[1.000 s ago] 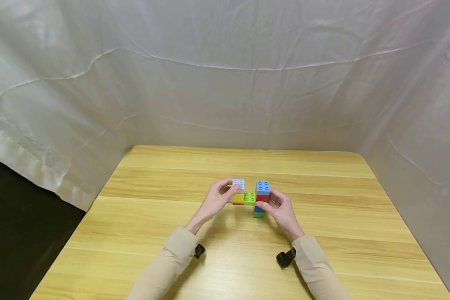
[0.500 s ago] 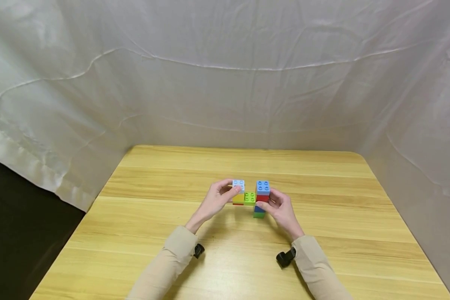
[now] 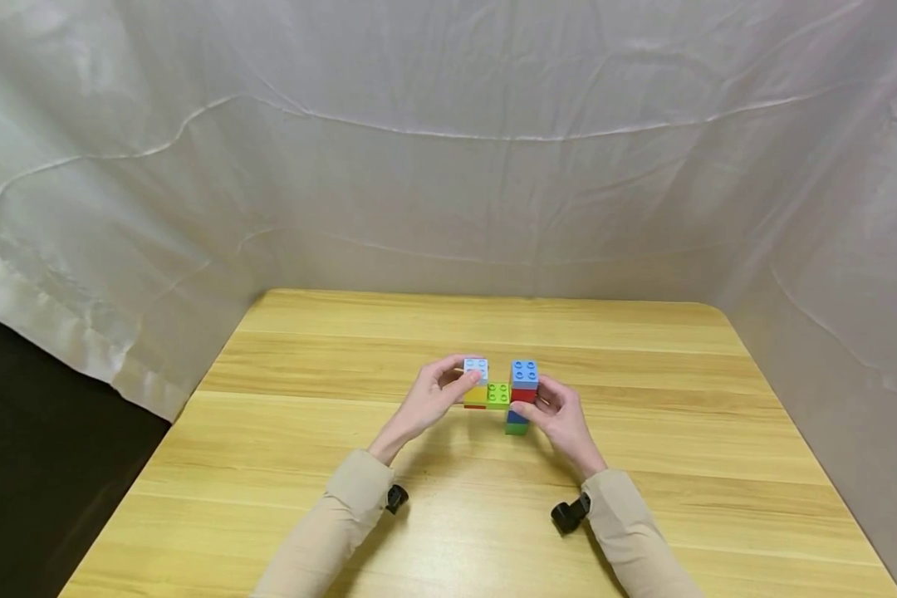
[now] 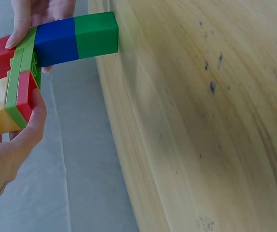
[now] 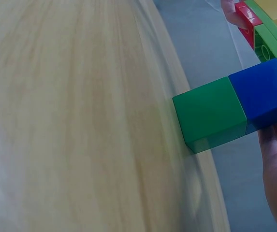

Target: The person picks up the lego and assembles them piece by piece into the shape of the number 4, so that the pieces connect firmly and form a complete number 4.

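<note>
A toy brick structure stands on the table, its green brick (image 5: 211,115) at the foot of the right column. Above that come a blue brick (image 4: 56,42), a lime crosspiece (image 3: 497,395), a red brick (image 3: 523,395) and a blue top brick (image 3: 524,374). On the crosspiece's left end sit a yellow brick (image 3: 475,394) and a light blue brick (image 3: 476,365), with a small red brick (image 4: 25,95) underneath. My left hand (image 3: 429,399) grips this left end, thumb on the light blue brick. My right hand (image 3: 564,418) holds the right column near the red brick.
The wooden table (image 3: 306,432) has a rounded far corner at the right. Pale curtains (image 3: 448,183) hang behind it and along both sides. A black camera (image 3: 568,517) is strapped at the right wrist, another (image 3: 397,499) at the left.
Since a second ago the light blue brick and the left thumb have come down very slightly. The right hand and the right column have stayed still.
</note>
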A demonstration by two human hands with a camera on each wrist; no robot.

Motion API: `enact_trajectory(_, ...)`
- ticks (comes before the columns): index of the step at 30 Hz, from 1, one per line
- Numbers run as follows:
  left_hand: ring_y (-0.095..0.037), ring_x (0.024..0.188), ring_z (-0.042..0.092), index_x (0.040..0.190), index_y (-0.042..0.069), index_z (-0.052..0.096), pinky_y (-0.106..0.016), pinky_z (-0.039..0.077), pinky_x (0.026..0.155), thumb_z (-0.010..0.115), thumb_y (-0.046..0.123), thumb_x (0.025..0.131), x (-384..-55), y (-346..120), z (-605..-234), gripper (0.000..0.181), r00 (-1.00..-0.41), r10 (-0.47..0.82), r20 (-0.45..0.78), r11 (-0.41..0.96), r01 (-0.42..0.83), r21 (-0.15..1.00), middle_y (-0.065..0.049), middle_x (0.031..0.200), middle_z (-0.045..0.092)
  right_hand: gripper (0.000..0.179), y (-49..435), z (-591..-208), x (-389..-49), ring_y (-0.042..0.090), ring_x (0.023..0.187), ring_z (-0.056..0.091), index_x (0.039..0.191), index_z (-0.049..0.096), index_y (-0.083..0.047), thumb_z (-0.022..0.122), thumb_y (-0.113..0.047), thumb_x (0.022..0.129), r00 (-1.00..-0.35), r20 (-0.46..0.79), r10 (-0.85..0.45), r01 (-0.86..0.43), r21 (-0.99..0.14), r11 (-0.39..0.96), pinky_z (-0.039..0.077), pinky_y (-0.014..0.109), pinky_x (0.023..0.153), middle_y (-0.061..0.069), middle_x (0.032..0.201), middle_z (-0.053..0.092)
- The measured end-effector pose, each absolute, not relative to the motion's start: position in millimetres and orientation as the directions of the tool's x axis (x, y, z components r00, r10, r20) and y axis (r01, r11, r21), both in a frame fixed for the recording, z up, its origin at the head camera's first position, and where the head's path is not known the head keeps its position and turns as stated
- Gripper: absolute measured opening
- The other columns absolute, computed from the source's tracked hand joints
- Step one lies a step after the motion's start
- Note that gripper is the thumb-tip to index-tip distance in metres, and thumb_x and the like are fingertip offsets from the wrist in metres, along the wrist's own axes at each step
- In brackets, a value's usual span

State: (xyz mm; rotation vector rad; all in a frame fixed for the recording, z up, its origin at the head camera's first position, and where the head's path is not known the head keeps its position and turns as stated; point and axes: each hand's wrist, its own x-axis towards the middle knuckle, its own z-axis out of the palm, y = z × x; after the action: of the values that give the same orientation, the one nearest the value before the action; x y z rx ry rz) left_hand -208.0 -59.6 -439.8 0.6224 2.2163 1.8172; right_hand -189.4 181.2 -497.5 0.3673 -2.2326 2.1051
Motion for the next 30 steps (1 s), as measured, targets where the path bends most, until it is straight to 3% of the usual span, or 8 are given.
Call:
enact_trajectory(6, -0.022, 0.106, 0.063, 0.136, 0.006, 0.059, -0.033, 0.057, 0.085, 0.056, 0.027, 0.104, -208.5, -59.8, -442.1, 0.038, -0.887, 0.451, 0.101, 0.139, 0.181, 0.974, -0.019, 0.126, 0.062, 0.050, 181.3, -498.2, -189.9, 0.000, 0.105, 0.067, 0.132, 0.057, 0.009, 0.076, -0.004, 0.088, -0.971, 0.194, -0.137, -0.202, -0.978, 0.047, 0.056, 0.017, 0.093, 0.015, 0.121, 0.068)
enact_trajectory(9, -0.026, 0.115, 0.060, 0.136, 0.007, 0.057, -0.033, 0.056, 0.091, 0.060, 0.028, 0.102, -209.1, -60.2, -446.1, 0.040, -0.877, 0.468, 0.108, 0.137, 0.193, 0.972, -0.017, 0.129, 0.061, 0.051, 182.1, -498.8, -189.9, 0.000, 0.106, 0.067, 0.133, 0.056, 0.009, 0.076, -0.004, 0.088, -0.968, 0.203, -0.150, -0.212, -0.976, 0.047, 0.056, 0.017, 0.093, 0.016, 0.122, 0.068)
enact_trajectory(13, -0.028, 0.126, 0.053, 0.144, 0.012, 0.048, -0.037, 0.054, 0.102, 0.074, 0.013, 0.092, -207.7, -61.3, -451.1, 0.058, -0.844, 0.525, 0.108, 0.153, 0.219, 0.964, -0.013, 0.135, 0.057, 0.055, 185.4, -500.2, -189.1, -0.003, 0.113, 0.062, 0.137, 0.053, 0.007, 0.076, -0.003, 0.087, -0.953, 0.221, -0.206, -0.244, -0.965, 0.092, 0.051, 0.015, 0.101, 0.023, 0.131, 0.063)
enact_trajectory(16, -0.030, 0.127, 0.052, 0.151, 0.013, 0.039, -0.041, 0.052, 0.106, 0.075, -0.004, 0.085, -207.3, -61.6, -456.2, 0.077, -0.817, 0.564, 0.118, 0.186, 0.265, 0.946, -0.013, 0.138, 0.052, 0.059, 189.3, -501.4, -188.4, -0.007, 0.119, 0.056, 0.141, 0.050, 0.003, 0.074, -0.001, 0.087, -0.942, 0.212, -0.260, -0.254, -0.957, 0.138, 0.045, 0.015, 0.107, 0.024, 0.141, 0.055)
enact_trajectory(20, -0.035, 0.124, 0.054, 0.152, 0.008, 0.034, -0.045, 0.051, 0.108, 0.069, -0.016, 0.082, -207.2, -62.1, -460.8, 0.082, -0.807, 0.569, 0.157, 0.246, 0.349, 0.904, -0.018, 0.136, 0.051, 0.064, 193.5, -501.9, -189.0, -0.008, 0.122, 0.051, 0.146, 0.046, -0.001, 0.071, 0.002, 0.088, -0.934, 0.184, -0.308, -0.242, -0.956, 0.163, 0.044, 0.034, 0.116, 0.023, 0.146, 0.049)
enact_trajectory(24, -0.036, 0.120, 0.056, 0.149, 0.004, 0.038, -0.040, 0.053, 0.106, 0.070, -0.015, 0.082, -207.1, -61.6, -460.8, 0.077, -0.819, 0.545, 0.179, 0.283, 0.381, 0.880, -0.021, 0.131, 0.054, 0.066, 195.1, -500.5, -189.8, -0.007, 0.122, 0.051, 0.148, 0.044, -0.001, 0.070, 0.003, 0.088, -0.931, 0.168, -0.323, -0.230, -0.959, 0.165, 0.037, 0.054, 0.118, 0.023, 0.146, 0.048)
enact_trajectory(27, -0.035, 0.118, 0.057, 0.146, 0.002, 0.042, -0.036, 0.054, 0.104, 0.073, -0.014, 0.080, -208.4, -61.4, -461.7, 0.075, -0.824, 0.531, 0.198, 0.271, 0.387, 0.881, -0.021, 0.127, 0.057, 0.066, 195.8, -499.6, -189.7, -0.006, 0.121, 0.051, 0.148, 0.044, -0.001, 0.070, 0.003, 0.087, -0.932, 0.163, -0.322, -0.226, -0.959, 0.168, 0.037, 0.054, 0.118, 0.023, 0.146, 0.048)
enact_trajectory(30, -0.036, 0.116, 0.058, 0.143, 0.000, 0.045, -0.041, 0.055, 0.102, 0.075, -0.015, 0.078, -210.3, -61.7, -463.4, 0.073, -0.821, 0.522, 0.230, 0.239, 0.400, 0.885, -0.022, 0.125, 0.060, 0.066, 196.1, -499.1, -189.7, -0.006, 0.121, 0.052, 0.147, 0.045, -0.002, 0.070, 0.003, 0.087, -0.934, 0.168, -0.315, -0.230, -0.958, 0.170, 0.041, 0.047, 0.117, 0.023, 0.145, 0.049)
